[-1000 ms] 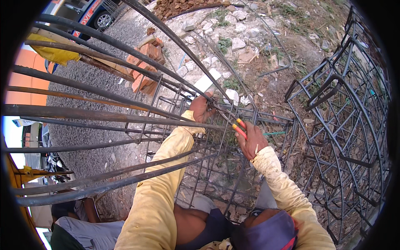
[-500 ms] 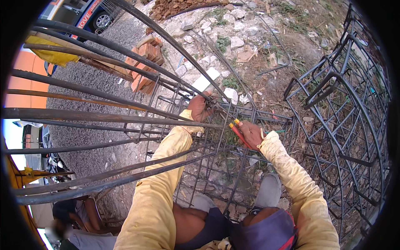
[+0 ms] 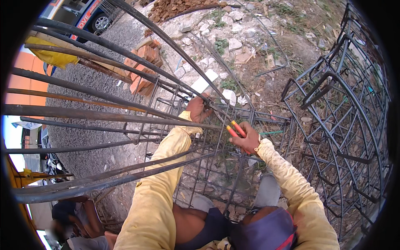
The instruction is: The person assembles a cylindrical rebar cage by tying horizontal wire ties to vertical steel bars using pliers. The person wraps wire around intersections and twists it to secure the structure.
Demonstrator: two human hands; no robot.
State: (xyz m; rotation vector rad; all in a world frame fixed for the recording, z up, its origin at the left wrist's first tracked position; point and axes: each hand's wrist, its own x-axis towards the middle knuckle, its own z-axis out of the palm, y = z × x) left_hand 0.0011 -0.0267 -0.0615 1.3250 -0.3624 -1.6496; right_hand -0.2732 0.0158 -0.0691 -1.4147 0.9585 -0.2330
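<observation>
My left hand (image 3: 197, 109) grips a joint where a long steel bar meets a stirrup of the rebar cage (image 3: 125, 114) in front of me. My right hand (image 3: 246, 139) is closed around pliers with red and orange handles (image 3: 233, 129), whose jaws point up-left at the same joint, just right of my left hand. Both arms are in yellow sleeves. The cage's long bars run off to the left, and its square stirrups lie under my hands. The pliers' jaws are hidden behind a bar.
A second rebar cage (image 3: 333, 125) stands upright at the right. A pile of red bricks (image 3: 143, 62) and pale rubble (image 3: 233, 41) lie beyond. A car (image 3: 89, 16) is parked at top left, and another person (image 3: 79, 216) sits at bottom left. Gravel (image 3: 83, 146) covers the ground at left.
Both hands stay at the same joint. The pliers have shifted only slightly, and the view has tilted a little.
</observation>
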